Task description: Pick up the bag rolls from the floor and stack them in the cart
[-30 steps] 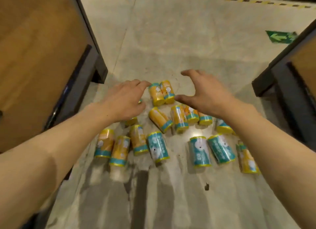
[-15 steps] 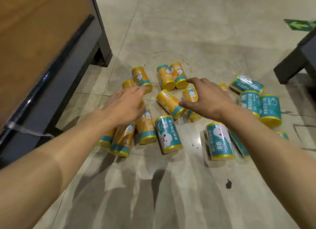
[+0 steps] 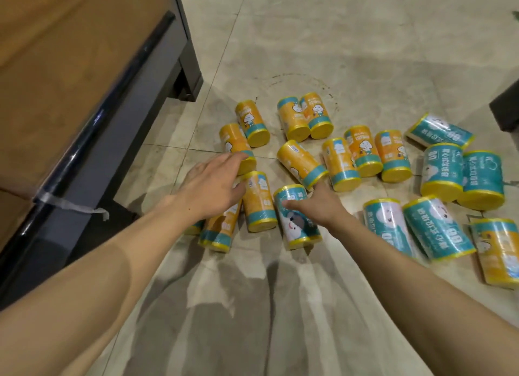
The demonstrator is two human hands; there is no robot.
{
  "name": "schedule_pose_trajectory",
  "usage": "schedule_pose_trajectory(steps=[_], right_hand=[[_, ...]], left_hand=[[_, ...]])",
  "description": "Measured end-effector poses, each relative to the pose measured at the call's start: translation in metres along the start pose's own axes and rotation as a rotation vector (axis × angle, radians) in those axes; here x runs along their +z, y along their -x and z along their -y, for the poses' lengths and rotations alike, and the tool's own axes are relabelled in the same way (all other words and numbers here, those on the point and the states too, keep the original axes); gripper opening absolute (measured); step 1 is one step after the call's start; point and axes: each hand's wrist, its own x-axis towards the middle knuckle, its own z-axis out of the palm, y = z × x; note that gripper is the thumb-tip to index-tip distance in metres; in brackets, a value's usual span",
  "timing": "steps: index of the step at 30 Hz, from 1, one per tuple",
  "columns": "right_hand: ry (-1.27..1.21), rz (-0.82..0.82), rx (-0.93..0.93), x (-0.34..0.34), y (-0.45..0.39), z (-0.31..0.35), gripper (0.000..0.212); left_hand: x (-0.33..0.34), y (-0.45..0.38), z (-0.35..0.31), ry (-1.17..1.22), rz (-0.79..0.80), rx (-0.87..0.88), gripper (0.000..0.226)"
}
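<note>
Several bag rolls lie scattered on the tiled floor, orange ones (image 3: 302, 162) in the middle and left, teal ones (image 3: 438, 229) to the right. My left hand (image 3: 213, 184) hovers palm down with fingers spread over the left orange rolls (image 3: 257, 201), its fingertips at another orange roll (image 3: 237, 145). My right hand (image 3: 317, 207) rests on the upper end of a teal roll (image 3: 297, 227), thumb lying across it and fingers reaching toward the orange roll behind. Neither hand has closed around a roll. No cart that I can identify is in view.
A wood-panelled unit with a dark frame (image 3: 118, 117) runs along the left, its foot (image 3: 191, 78) close to the rolls. A dark object (image 3: 505, 109) stands at the right edge. Bare floor (image 3: 252, 305) lies between me and the rolls.
Both hands have dropped lower and nearer. The right hand moved from the middle orange rolls onto the teal roll; the left hand slid over the left orange rolls. The view shifted left.
</note>
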Motion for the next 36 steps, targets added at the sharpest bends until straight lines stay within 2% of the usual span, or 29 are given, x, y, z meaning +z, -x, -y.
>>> schedule_pose_trajectory(steps=[2,6,10,13,16,18,20,23,26,30,33,36], right_hand=[[-0.094,0.033,0.09,0.015,-0.014,-0.011,0.106],[-0.176,0.065,0.165,0.038,-0.03,-0.023,0.125],[-0.325,0.076,0.205,0.043,-0.034,-0.024,0.109],[-0.481,0.085,0.221,0.037,-0.027,-0.026,0.106],[-0.656,0.103,0.189,0.025,-0.019,-0.026,0.077],[-0.708,0.119,0.155,0.015,-0.014,-0.028,0.064],[-0.732,0.128,0.118,0.004,-0.008,-0.028,0.066],[-0.74,0.123,0.072,-0.015,0.003,-0.026,0.05],[-0.788,0.122,0.072,-0.034,0.012,-0.025,0.051],[-0.898,0.142,0.086,-0.054,0.028,-0.028,0.039],[-0.974,0.167,0.071,-0.063,0.038,-0.036,0.045],[-1.004,0.161,0.055,-0.07,0.045,-0.042,0.055]], left_hand=[[0.002,-0.001,0.005,0.018,-0.003,-0.011,0.061],[0.01,-0.002,0.018,0.044,0.015,-0.028,0.061],[0.022,-0.001,0.024,0.037,0.051,-0.083,0.061],[0.033,-0.002,0.017,0.088,0.047,-0.105,0.059],[0.044,-0.008,0.004,0.189,0.05,-0.146,0.056],[0.054,-0.013,-0.004,0.322,0.057,-0.233,0.057],[0.068,-0.02,-0.011,0.459,0.041,-0.348,0.056],[0.089,-0.031,-0.028,0.522,0.015,-0.505,0.057],[0.1,-0.042,-0.049,0.463,-0.024,-0.569,0.069],[0.12,-0.052,-0.06,0.445,-0.076,-0.612,0.088],[0.135,-0.06,-0.063,0.433,-0.072,-0.676,0.099],[0.14,-0.067,-0.059,0.394,-0.04,-0.703,0.099]])
